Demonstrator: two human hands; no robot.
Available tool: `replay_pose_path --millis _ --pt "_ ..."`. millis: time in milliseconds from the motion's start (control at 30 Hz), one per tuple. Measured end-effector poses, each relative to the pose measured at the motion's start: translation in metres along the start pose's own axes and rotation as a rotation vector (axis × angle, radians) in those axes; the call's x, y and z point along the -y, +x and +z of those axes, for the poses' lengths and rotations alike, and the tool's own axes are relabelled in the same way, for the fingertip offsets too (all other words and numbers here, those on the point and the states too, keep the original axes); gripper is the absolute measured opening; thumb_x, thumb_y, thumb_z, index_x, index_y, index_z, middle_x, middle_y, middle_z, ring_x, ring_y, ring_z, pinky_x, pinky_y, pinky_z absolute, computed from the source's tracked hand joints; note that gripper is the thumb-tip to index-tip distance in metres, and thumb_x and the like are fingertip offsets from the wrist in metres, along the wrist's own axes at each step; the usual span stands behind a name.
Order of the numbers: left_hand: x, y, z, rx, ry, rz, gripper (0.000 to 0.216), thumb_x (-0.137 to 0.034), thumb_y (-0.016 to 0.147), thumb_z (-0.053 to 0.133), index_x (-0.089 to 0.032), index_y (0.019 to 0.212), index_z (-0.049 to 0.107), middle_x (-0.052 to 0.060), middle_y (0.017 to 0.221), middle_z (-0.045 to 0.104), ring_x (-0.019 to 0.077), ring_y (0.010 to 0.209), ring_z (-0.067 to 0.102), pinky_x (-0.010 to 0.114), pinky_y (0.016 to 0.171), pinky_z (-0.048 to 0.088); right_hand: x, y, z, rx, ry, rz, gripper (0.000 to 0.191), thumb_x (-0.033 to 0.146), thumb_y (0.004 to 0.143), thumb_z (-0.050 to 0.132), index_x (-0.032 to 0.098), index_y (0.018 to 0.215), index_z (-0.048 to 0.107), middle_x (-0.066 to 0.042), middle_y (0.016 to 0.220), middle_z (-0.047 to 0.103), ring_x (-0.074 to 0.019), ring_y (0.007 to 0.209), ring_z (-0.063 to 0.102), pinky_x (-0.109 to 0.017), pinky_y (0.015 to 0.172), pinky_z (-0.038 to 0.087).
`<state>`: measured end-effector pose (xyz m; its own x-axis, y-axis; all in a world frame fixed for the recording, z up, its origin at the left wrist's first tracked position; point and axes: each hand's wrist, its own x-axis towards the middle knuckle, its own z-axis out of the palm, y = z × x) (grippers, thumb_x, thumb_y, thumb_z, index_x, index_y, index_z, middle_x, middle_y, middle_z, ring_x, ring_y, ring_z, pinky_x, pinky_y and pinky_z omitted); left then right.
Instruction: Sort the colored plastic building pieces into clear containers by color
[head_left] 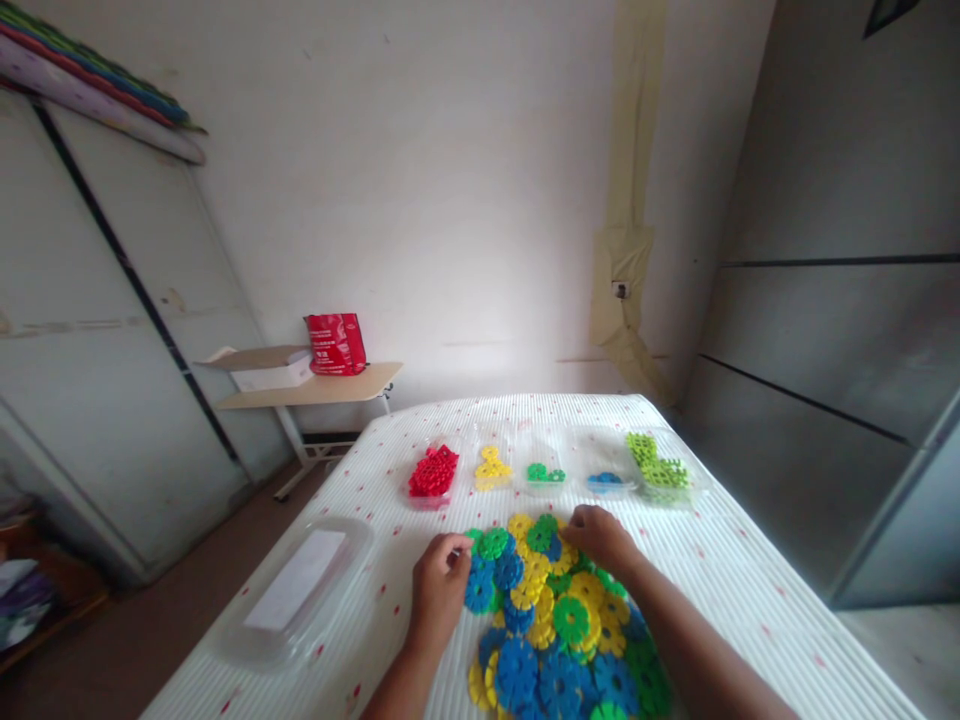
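Blue and green flower-shaped discs [489,575] lie just beside the left hand [437,585], at the left edge of a mixed pile. Its fingers are curled, with only a narrow gap to the thumb; whether a disc is pinched there, I cannot tell. Opposite, the right hand [602,537] bends its fingers down at the pile's far right edge, the grip narrow too; what it holds, if anything, is hidden. Yellow discs [531,580] lie between the hands, and the pile spreads toward the near edge, mostly blue there.

Beyond stands a row of clear tubs [607,447]: from left to right they hold red pieces [433,472], yellow discs, green discs, a few blue discs and light green pieces [660,466]. On the left of the striped tablecloth [379,585] rests a clear lid-like tray [234,642] bearing white paper [297,580]. Farther left, a side table [352,387] carries a red bag [337,345] and a box [274,374].
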<state>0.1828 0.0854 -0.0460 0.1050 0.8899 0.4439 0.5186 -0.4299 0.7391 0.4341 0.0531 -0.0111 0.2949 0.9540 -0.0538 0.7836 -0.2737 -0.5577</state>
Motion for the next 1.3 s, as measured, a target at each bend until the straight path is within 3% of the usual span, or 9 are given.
replay_pose_path --millis 267,400,633,867,967,1067,1300 --pt "0.001 0.0 0.0 0.001 -0.021 0.002 0.019 -0.025 0.073 0.047 -0.018 0.076 0.064 0.004 0.076 0.068 0.0173 0.07 0.063 0.027 0.067 0.049 -0.001 0.003 -0.008 0.086 0.332 -0.002 0.012 0.015 0.065 0.054 0.018 0.053 0.051 0.006 0.039 0.045 -0.0076 0.041 0.044 -0.02 0.043 0.029" --pt "0.001 0.0 0.0 0.005 -0.027 -0.001 0.018 -0.025 0.073 0.047 -0.018 0.075 0.064 0.004 0.076 0.069 0.0175 0.071 0.063 0.027 0.068 0.049 0.001 -0.001 -0.018 0.122 0.482 -0.023 0.008 0.018 0.066 0.051 0.018 0.058 0.05 0.008 0.036 0.043 -0.0061 0.035 0.039 -0.019 0.038 0.028" --pt "0.001 -0.001 0.001 0.011 -0.021 -0.009 0.018 -0.024 0.074 0.046 -0.018 0.076 0.063 0.004 0.077 0.068 0.0174 0.073 0.063 0.027 0.069 0.049 0.007 -0.004 -0.024 0.139 0.656 -0.105 0.006 0.024 0.062 0.053 0.018 0.063 0.05 0.007 0.04 0.049 -0.0079 0.036 0.044 -0.019 0.038 0.033" --pt "-0.003 -0.001 0.001 0.005 -0.038 -0.026 0.019 -0.023 0.073 0.045 -0.018 0.076 0.063 0.004 0.077 0.068 0.0172 0.073 0.063 0.028 0.07 0.049 0.042 0.013 -0.029 0.017 0.678 -0.225 0.007 0.021 0.071 0.058 0.015 0.073 0.055 0.005 0.056 0.055 -0.0082 0.048 0.051 -0.022 0.048 0.042" --pt "-0.004 -0.001 0.001 -0.008 -0.045 -0.036 0.018 -0.023 0.072 0.047 -0.018 0.075 0.064 0.004 0.077 0.068 0.017 0.072 0.062 0.027 0.069 0.048 0.065 0.027 -0.029 -0.023 0.645 -0.261 0.02 0.03 0.084 0.056 0.014 0.095 0.059 -0.001 0.084 0.062 -0.0118 0.068 0.059 -0.028 0.062 0.05" --pt "-0.004 -0.001 0.0 -0.021 -0.053 -0.03 0.017 -0.021 0.071 0.047 -0.018 0.074 0.064 0.003 0.075 0.068 0.0169 0.071 0.062 0.027 0.068 0.048 0.084 0.037 -0.026 -0.038 0.606 -0.287 0.031 0.034 0.088 0.052 0.016 0.114 0.053 -0.006 0.112 0.057 -0.0179 0.093 0.058 -0.038 0.078 0.05" --pt "-0.004 -0.002 0.0 0.004 -0.037 -0.01 0.019 -0.018 0.072 0.046 -0.018 0.079 0.064 0.003 0.078 0.067 0.0166 0.074 0.062 0.028 0.07 0.049 0.086 0.02 -0.026 -0.046 0.5 -0.327 0.03 0.034 0.088 0.052 0.017 0.114 0.053 -0.006 0.115 0.056 -0.0182 0.095 0.057 -0.039 0.08 0.05"
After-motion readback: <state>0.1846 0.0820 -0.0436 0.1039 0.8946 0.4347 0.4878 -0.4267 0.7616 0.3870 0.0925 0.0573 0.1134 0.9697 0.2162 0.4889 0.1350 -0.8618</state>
